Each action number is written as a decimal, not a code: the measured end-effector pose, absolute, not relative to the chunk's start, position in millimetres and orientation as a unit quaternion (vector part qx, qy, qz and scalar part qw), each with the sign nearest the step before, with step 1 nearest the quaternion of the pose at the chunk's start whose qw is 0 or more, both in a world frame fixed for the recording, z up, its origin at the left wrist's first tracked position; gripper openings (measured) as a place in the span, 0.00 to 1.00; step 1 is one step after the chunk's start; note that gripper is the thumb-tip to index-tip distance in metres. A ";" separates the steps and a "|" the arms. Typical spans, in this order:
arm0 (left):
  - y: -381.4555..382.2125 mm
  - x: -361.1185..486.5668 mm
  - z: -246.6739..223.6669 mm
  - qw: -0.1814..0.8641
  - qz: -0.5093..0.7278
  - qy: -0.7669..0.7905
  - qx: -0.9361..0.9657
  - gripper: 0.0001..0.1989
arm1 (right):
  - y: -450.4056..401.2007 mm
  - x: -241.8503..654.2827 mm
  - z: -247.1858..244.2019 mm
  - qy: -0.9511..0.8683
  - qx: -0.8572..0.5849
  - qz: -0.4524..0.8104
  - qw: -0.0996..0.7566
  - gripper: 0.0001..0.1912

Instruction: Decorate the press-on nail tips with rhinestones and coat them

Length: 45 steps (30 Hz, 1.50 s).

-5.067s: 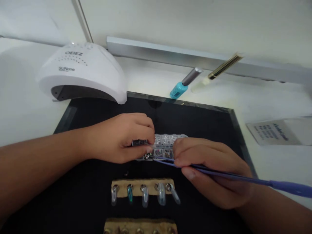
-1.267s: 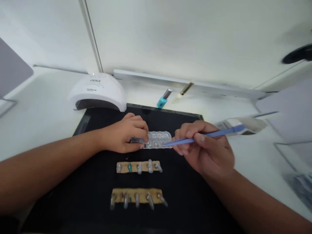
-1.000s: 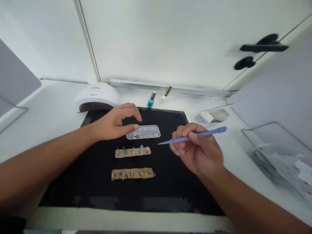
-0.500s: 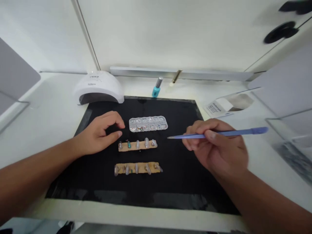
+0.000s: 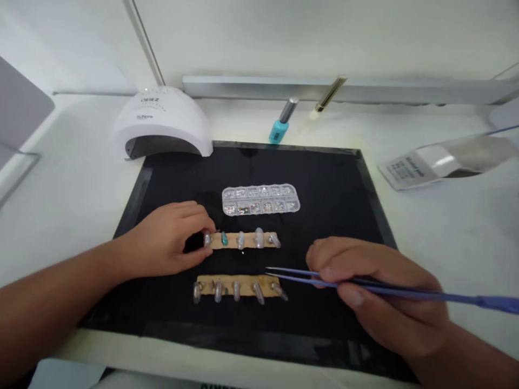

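Note:
My left hand (image 5: 172, 240) has its thumb and fingers closed on the left end of the upper tan strip (image 5: 232, 241), which carries several false nails. One nail there is glittery teal (image 5: 224, 238); the others look clear or silvery. My right hand (image 5: 381, 292) grips a pair of blue-purple tweezers (image 5: 389, 292), their tips slightly parted and hovering near the right end of a lower tan strip (image 5: 247, 279). Several clear, silvery false nails sit on that strip too. Behind both strips lies a clear compartment case (image 5: 260, 200) of small rhinestones.
A black mat (image 5: 324, 183) lies under the strips and case. At the back left stands a white nail lamp (image 5: 170, 116). Behind the mat are a turquoise polish bottle (image 5: 279, 128) and a gold-capped bottle (image 5: 329, 96). A white box of pads (image 5: 413, 168) sits at the right.
My left hand has moved to the upper strip's end and closed on it. The right hand came lower with the tweezers, whose two tips now show apart. The view has shifted closer.

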<state>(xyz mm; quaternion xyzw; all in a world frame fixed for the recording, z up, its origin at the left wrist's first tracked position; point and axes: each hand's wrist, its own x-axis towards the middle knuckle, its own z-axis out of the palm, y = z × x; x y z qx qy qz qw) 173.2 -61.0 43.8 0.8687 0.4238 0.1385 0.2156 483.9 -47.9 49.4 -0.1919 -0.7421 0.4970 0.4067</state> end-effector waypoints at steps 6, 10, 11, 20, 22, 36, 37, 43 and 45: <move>-59.3 176.9 41.5 0.186 0.158 0.437 0.866 0.05 | -55.5 479.4 53.3 -0.870 -0.186 0.314 0.332 0.11; -58.5 176.0 39.0 0.166 0.166 0.435 0.869 0.07 | -56.3 469.1 50.8 -0.879 -0.184 0.301 0.322 0.09; -58.1 175.7 38.7 0.162 0.168 0.436 0.869 0.07 | -55.4 466.9 49.7 -0.877 -0.187 0.304 0.320 0.10; -55.8 174.9 39.3 0.156 0.162 0.435 0.872 0.08 | -52.2 460.9 47.3 -0.892 -0.186 0.297 0.287 0.12; -55.9 174.7 39.0 0.157 0.161 0.437 0.871 0.08 | -52.9 461.7 47.4 -0.897 -0.187 0.290 0.276 0.12; -56.2 174.8 37.4 0.164 0.164 0.441 0.867 0.08 | -52.8 460.4 46.9 -0.920 -0.169 0.232 0.265 0.08; -56.4 174.8 37.7 0.164 0.165 0.442 0.866 0.08 | -53.1 460.3 47.4 -0.920 -0.170 0.234 0.265 0.08; -56.2 175.2 39.4 0.159 0.163 0.439 0.869 0.08 | -54.0 461.0 48.1 -0.916 -0.174 0.246 0.266 0.09; -56.1 175.2 38.9 0.158 0.165 0.439 0.869 0.08 | -54.1 461.4 47.9 -0.914 -0.178 0.247 0.267 0.10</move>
